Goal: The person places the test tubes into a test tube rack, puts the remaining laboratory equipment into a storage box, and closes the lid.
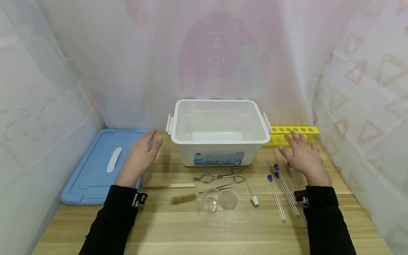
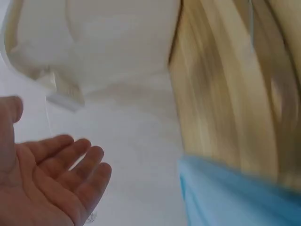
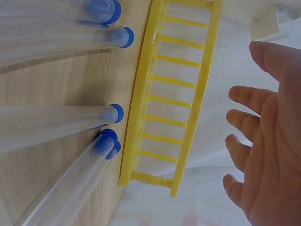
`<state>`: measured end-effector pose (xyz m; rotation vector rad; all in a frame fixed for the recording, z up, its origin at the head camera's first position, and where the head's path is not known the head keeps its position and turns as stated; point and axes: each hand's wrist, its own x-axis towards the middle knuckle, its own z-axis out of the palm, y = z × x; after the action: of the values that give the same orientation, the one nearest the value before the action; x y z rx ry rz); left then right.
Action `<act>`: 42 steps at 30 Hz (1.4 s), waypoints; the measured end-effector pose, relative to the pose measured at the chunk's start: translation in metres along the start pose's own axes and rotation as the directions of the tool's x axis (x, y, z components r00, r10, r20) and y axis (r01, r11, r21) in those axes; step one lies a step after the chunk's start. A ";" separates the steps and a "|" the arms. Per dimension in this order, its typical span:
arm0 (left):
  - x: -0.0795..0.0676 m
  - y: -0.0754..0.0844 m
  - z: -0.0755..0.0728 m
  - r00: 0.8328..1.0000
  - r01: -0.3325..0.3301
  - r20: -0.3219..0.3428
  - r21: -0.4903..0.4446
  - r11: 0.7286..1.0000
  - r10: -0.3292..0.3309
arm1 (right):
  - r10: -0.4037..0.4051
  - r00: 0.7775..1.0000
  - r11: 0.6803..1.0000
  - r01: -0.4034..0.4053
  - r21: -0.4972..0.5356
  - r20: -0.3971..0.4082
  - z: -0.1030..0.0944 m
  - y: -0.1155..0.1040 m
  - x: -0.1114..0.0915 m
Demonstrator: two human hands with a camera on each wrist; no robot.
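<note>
My left hand (image 1: pixel 139 157) hovers over the right side of a blue lid (image 1: pixel 87 166), its fingers fairly straight and holding nothing. In the left wrist view the palm (image 2: pixel 51 188) faces up near the handle of a white plastic box (image 1: pixel 184 154). On the other side, my right hand (image 1: pixel 305 158) is spread above several clear test tubes (image 1: pixel 278 201) with blue caps, just in front of a yellow test tube rack (image 1: pixel 313 130). Nothing sits between its fingers in the right wrist view, where the rack (image 3: pixel 204 75) stands past the capped tubes (image 3: pixel 61 122).
Metal tongs (image 1: pixel 207 178) lie before the open box. Nearer are a bristle brush (image 1: pixel 184 199), a clear glass vessel (image 1: pixel 211 205), a round glass piece (image 1: pixel 229 201), a white-ended thin item (image 1: pixel 255 201) and a flat wooden-looking stick (image 1: pixel 183 185). Curtains (image 1: pixel 115 51) enclose the table.
</note>
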<state>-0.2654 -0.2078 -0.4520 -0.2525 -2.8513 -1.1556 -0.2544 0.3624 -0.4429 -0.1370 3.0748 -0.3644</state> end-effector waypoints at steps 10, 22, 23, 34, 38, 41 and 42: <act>0.010 0.029 0.044 0.975 0.195 0.214 -0.671 0.715 -0.066 | -0.013 1.000 1.000 0.013 0.000 -0.015 -0.001 0.000 0.001; 0.004 0.036 0.060 0.966 0.240 0.253 -0.783 0.574 -0.058 | 0.001 1.000 0.986 -0.005 0.167 0.024 -0.015 0.027 -0.005; 0.004 0.036 0.060 0.966 0.237 0.251 -0.785 0.573 -0.056 | 0.002 1.000 0.986 -0.006 0.168 0.025 -0.016 0.029 -0.006; 0.001 0.033 0.061 0.968 0.226 0.247 -0.767 0.600 -0.050 | 0.043 0.990 0.986 -0.064 0.155 0.136 -0.009 0.053 -0.009; 0.002 0.033 0.062 0.968 0.223 0.245 -0.764 0.606 -0.048 | 0.050 0.981 0.984 -0.079 0.157 0.185 -0.003 0.057 -0.007; 0.002 0.032 0.063 0.970 0.216 0.240 -0.760 0.613 -0.044 | 0.074 0.977 0.983 -0.106 0.150 0.201 -0.001 0.059 -0.007; 0.002 0.032 0.063 0.970 0.213 0.238 -0.759 0.615 -0.042 | 0.086 0.974 0.982 -0.118 0.148 0.208 0.000 0.059 -0.008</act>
<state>-0.2615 -0.1410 -0.4745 -0.1913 -2.3011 -2.4960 -0.2515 0.4205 -0.4565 -0.0083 2.8258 -0.5526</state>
